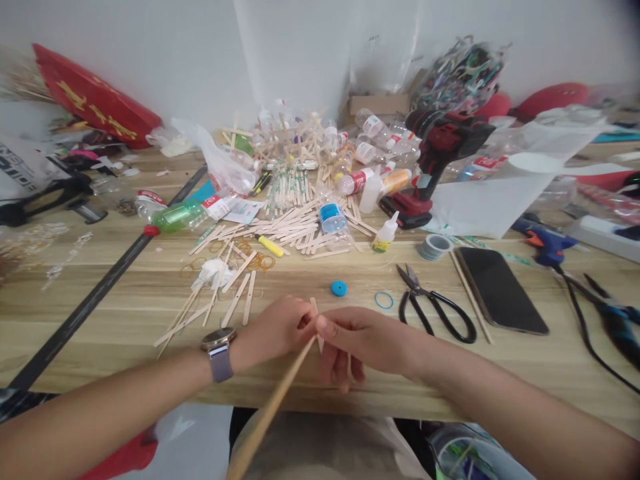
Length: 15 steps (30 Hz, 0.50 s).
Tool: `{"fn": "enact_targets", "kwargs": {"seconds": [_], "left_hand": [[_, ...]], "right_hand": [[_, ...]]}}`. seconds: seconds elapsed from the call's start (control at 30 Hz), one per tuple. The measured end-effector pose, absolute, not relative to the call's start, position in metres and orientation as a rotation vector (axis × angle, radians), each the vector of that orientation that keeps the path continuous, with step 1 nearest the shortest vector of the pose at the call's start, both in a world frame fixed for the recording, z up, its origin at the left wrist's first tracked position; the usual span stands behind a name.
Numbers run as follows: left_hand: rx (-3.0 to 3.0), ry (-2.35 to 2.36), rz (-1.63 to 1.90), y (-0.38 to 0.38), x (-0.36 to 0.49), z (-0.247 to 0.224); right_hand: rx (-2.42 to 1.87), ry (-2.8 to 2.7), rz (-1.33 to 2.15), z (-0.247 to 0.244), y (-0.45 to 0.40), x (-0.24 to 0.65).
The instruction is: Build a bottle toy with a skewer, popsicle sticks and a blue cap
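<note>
My left hand point(285, 328), with a watch point(219, 340) on its wrist, is closed near the front edge of the table. My right hand point(363, 340) pinches with thumb and forefinger, its other fingers hanging lower. Between both hands a flat wooden craft stick point(313, 305) stands nearly upright. A thin round wooden stick point(277, 400) meets it at my right thumb and runs down toward the camera. Fingers partly hide where the two sticks touch. Just beyond my hands lie a blue bottle cap point(339, 288) and a blue rubber band point(384, 300).
Right of my hands are black-handled scissors point(425, 303), a phone point(500, 290) and a glue gun point(545, 240). A glue bottle point(385, 233), tape roll point(436, 247) and cordless drill point(430, 160) stand farther back. Craft sticks point(285, 227), a yellow-handled screwdriver point(270, 245) and plastic bottles point(330, 217) crowd the middle.
</note>
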<state>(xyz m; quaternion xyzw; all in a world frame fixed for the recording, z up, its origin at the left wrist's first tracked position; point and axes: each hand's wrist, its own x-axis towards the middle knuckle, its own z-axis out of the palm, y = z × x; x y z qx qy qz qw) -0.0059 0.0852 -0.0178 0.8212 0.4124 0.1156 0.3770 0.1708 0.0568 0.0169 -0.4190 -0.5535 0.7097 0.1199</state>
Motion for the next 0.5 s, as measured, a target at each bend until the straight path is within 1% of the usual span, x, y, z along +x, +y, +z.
{"fn": "enact_targets", "kwargs": {"seconds": [0.07,0.2,0.27,0.37,0.43,0.5], "left_hand": [[2.099,1.07,0.296,0.085,-0.007,-0.011],[2.055,1.175,0.335,0.099,-0.02,0.016],[1.954,1.287,0.457,0.107,-0.028,0.032],[1.796,1.228,0.688,0.109,-0.033,0.05],[1.776,1.156,0.719,0.102,-0.031,0.055],[1.85,1.125,0.63,0.093,-0.029,0.055]], "right_hand": [[-1.219,-1.418,2.231,0.028,0.055,0.17],[-1.257,-1.233,2.182,0.053,0.053,0.188],[-1.24,-1.274,2.097,0.067,0.054,0.203],[-1.22,-1.476,1.914,0.078,0.054,0.219],[-1.243,-1.622,1.743,0.074,0.054,0.224],[-1.297,-1.744,1.565,0.064,0.052,0.227]]}}
